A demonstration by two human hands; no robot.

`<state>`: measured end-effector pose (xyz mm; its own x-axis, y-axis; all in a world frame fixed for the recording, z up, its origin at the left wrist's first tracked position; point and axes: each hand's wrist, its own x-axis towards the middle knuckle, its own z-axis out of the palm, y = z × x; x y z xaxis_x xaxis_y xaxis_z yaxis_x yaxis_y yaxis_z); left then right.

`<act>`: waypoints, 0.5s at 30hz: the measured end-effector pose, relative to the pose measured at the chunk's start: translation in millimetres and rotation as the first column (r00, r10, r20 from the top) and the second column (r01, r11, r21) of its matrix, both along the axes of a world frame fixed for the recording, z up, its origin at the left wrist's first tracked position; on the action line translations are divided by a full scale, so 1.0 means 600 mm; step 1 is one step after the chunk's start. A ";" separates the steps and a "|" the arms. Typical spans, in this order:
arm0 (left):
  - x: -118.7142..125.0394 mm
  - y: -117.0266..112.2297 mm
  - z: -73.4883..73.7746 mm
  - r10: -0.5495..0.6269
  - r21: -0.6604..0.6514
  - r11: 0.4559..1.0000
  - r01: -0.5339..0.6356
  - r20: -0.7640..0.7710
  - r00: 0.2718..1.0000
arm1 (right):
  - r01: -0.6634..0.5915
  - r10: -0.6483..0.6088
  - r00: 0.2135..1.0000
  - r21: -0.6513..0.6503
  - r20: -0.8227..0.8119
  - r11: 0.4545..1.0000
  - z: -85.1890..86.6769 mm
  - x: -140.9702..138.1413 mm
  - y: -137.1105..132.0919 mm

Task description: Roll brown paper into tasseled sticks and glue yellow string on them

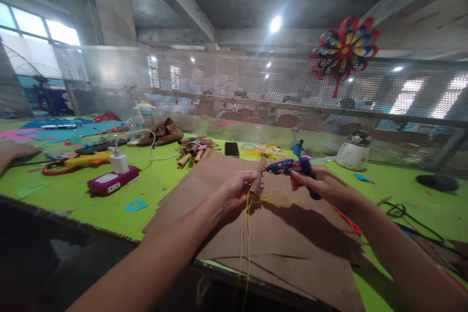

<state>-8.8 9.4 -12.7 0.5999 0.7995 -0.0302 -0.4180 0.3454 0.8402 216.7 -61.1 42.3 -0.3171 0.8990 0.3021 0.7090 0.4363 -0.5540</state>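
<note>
My left hand is closed around a small brown paper roll, tilted upward above the sheets. Yellow string hangs from the roll's lower end past the table edge, and a loop of it lies to the right. My right hand grips a dark blue glue gun, its nozzle touching or very near the roll's upper part. A clear glue stick sticks out of the gun's back. Beneath both hands lie large brown paper sheets.
Finished-looking brown rolls are piled behind the sheets, near a dark phone-like rectangle. A purple power strip with a white charger, scissors and another person's hand are at left. A white jug stands right.
</note>
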 end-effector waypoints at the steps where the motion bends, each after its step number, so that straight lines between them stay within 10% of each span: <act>1: 0.000 0.001 -0.001 0.000 0.002 1.000 0.000 -0.002 1.000 | 0.016 -0.016 1.000 0.004 -0.010 1.000 0.000 0.000 0.001; 15: 0.000 0.005 -0.003 -0.024 -0.029 0.999 0.024 0.002 1.000 | -0.001 0.001 1.000 -0.014 0.008 1.000 0.002 -0.001 -0.003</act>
